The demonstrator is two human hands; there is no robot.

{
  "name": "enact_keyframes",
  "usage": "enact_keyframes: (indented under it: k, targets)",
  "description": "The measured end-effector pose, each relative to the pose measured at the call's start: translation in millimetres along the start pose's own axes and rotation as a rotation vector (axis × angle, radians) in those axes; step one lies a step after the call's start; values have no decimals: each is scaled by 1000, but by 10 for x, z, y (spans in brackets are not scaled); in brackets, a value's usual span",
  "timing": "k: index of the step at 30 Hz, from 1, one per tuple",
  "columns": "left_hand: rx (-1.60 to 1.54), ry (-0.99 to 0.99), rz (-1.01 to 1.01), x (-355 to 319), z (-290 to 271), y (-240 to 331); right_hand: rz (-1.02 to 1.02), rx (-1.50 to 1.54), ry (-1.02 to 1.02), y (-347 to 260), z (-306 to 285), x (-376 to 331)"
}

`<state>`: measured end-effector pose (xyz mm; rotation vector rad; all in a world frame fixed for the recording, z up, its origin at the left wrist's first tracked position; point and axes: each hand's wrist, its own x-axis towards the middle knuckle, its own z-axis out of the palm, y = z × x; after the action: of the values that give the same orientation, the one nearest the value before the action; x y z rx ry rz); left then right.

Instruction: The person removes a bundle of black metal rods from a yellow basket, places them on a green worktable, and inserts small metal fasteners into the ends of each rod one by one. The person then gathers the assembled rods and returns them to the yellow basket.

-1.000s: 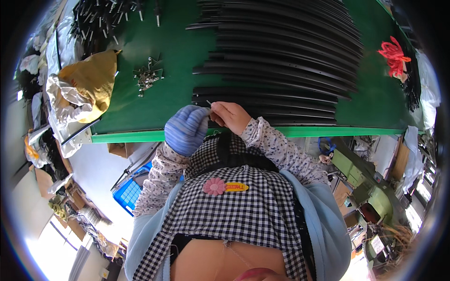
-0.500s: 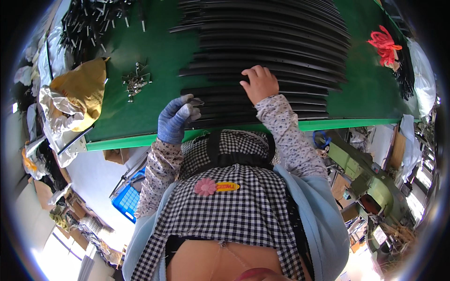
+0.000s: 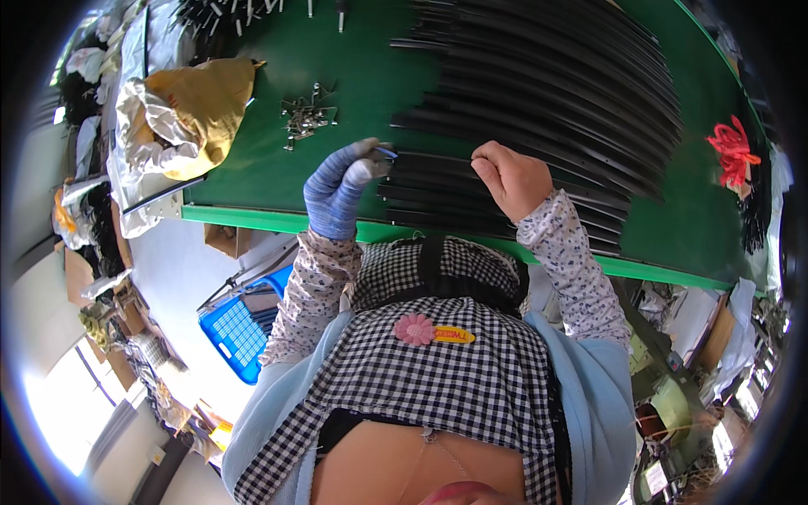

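Black tubes [image 3: 547, 109] lie side by side in a long row on the green tabletop [image 3: 353, 76]. My left hand [image 3: 337, 192], in a blue knitted glove, pinches a small thin metal piece [image 3: 386, 152] by the left end of one near tube. What kind of piece it is, I cannot make out. My bare right hand [image 3: 515, 178] is closed, thumb against curled fingers, round that same near tube [image 3: 433, 156]; its fingertips are partly hidden. Small metal fittings [image 3: 307, 116] lie in a loose pile beyond my left hand.
A yellow and white sack [image 3: 202, 109] sits at the table's left end. Dark pieces with light tips [image 3: 231, 13] are heaped at the far left. Red cord [image 3: 734, 151] lies at the right. Below the table's green edge [image 3: 252, 219] stands a blue basket [image 3: 236, 337].
My right hand has gone from spread fingers over the tubes to a closed grip. The left hand still pinches the metal piece, now by a tube's end. The whole view has shifted and tilted.
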<state>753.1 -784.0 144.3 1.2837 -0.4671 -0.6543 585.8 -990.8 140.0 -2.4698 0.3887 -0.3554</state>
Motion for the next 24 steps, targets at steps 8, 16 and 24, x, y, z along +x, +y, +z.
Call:
enact_keyframes:
  k: [8, 16, 24]
  targets:
    - [-178, -372, -224, 60, -179, 75, -59, 98, -34, -195, -156, 16]
    - [-543, -492, -262, 28, 76, -2, -48, 187, -51, -298, -304, -10]
    - [-740, -393, -555, -43, 88, 179, -4, 160, -78, -245, -191, 25]
